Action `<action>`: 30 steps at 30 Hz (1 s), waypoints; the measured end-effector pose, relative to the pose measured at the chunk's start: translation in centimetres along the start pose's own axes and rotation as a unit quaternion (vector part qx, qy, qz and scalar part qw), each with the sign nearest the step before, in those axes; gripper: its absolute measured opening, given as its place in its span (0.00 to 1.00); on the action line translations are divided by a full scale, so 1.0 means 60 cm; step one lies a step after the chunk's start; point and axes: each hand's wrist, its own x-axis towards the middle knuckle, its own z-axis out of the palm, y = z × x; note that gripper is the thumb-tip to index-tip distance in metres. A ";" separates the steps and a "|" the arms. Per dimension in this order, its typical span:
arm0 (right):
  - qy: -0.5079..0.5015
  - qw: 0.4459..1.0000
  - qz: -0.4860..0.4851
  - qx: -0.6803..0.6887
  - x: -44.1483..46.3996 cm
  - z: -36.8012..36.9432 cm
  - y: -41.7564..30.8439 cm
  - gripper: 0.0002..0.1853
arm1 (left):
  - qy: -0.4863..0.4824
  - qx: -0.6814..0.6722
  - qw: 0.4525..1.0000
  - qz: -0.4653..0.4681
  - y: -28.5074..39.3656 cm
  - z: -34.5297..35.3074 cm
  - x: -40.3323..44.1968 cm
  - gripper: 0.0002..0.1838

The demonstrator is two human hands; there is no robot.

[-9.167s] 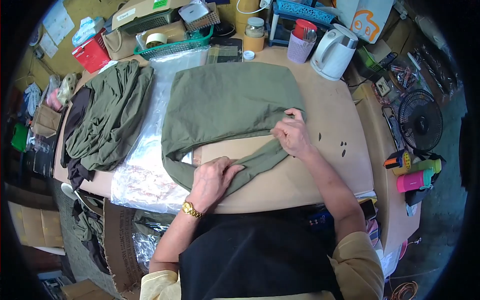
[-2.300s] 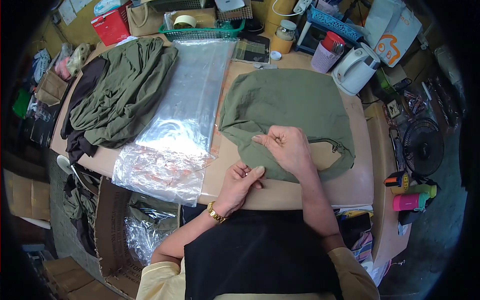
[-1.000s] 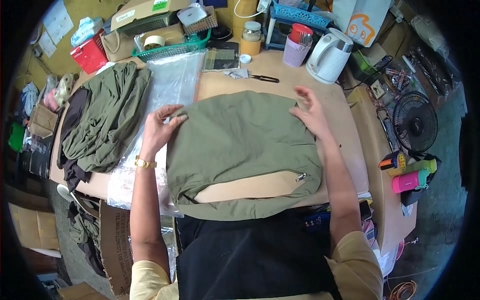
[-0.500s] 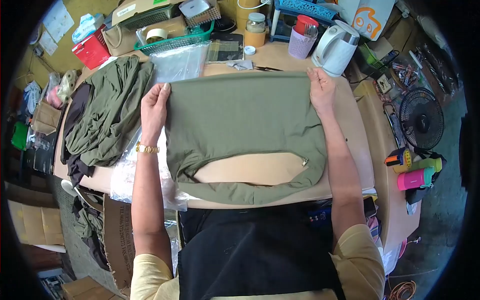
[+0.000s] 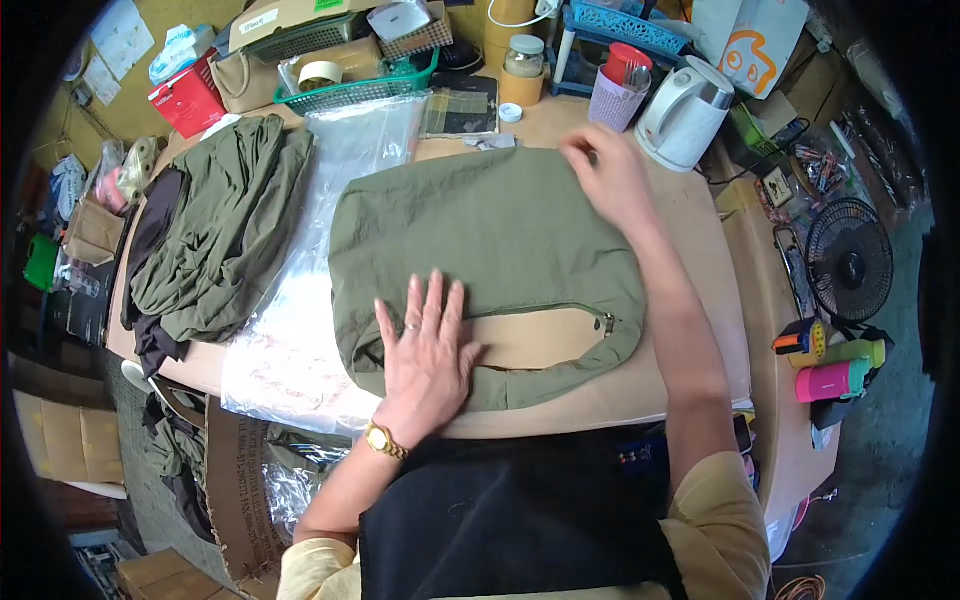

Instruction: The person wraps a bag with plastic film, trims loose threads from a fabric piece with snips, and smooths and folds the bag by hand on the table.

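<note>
A green fabric bag point(image 5: 480, 230) lies on the table with its curved strap toward me and a small zipper end at the right of the strap opening. My left hand point(image 5: 425, 355), with a gold watch at the wrist, rests on the bag's lower left part, fingers spread. At the bag's top right corner is my right hand point(image 5: 605, 175), thumb and forefinger brought together; whether fabric is between them is too small to tell. A pile of green and dark fabric point(image 5: 225, 230) lies to the left, beside clear plastic sheets point(image 5: 290, 340).
Along the back stand a green basket point(image 5: 360, 92), a glass jar point(image 5: 524, 56), a purple cup point(image 5: 612, 100) and a white kettle point(image 5: 685, 115). A black fan point(image 5: 849, 262) and a pink bottle point(image 5: 832, 381) are at the right. An open cardboard box point(image 5: 235, 490) stands below the table.
The bag, held up by both top corners half a second ago, now lies lower and flatter. My left hand has let go of its corner and moved down onto the bag; my right hand has shifted slightly left.
</note>
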 end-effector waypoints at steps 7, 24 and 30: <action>-0.130 0.989 -0.008 -0.073 0.163 0.230 0.131 0.07 | -0.017 -0.043 0.999 -0.006 -0.032 0.040 -0.024 0.42; -0.415 0.899 -0.033 0.137 -0.084 0.006 -0.130 0.08 | 0.099 -0.119 0.988 0.029 -0.056 0.052 -0.032 0.24; -0.229 0.947 -0.207 0.086 -0.188 0.139 -0.135 0.05 | 0.091 -0.117 0.989 0.017 -0.054 0.057 -0.032 0.22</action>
